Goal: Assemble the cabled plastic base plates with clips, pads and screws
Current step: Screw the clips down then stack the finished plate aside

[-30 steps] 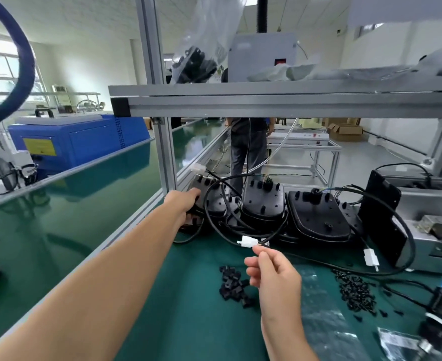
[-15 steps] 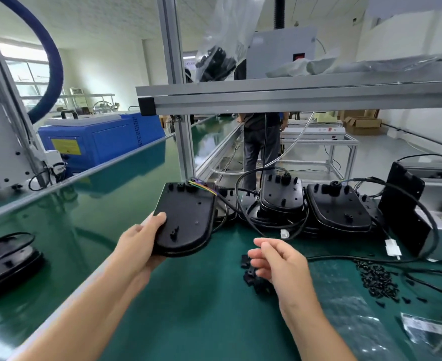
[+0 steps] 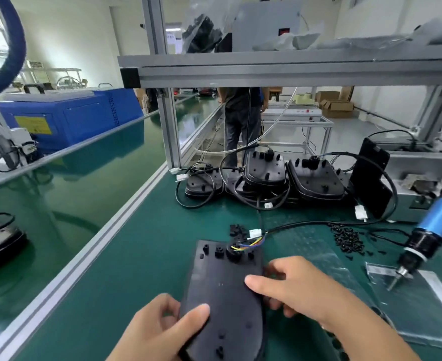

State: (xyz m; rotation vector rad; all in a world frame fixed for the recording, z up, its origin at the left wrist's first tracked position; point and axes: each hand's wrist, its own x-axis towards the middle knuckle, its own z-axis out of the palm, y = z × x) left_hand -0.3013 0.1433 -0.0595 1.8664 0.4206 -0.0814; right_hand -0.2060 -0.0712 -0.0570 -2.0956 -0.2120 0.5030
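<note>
At far left, a green conveyor belt (image 3: 66, 204) is seen beside the desk (image 3: 141, 269). The black base plate (image 3: 223, 295) is held low over the desk, near the viewer. Its left rim is gripped by the left hand (image 3: 162, 332), thumb curled on top. Its right edge is gripped by the right hand (image 3: 300, 290), thumb laid across the plate. Coloured wires (image 3: 251, 243) are seen leaving the plate's far end toward a white connector (image 3: 255, 233). Further plates (image 3: 265, 175) are stacked behind. Loose black screws (image 3: 347, 238) and a blue electric screwdriver (image 3: 423, 241) are shown at right.
</note>
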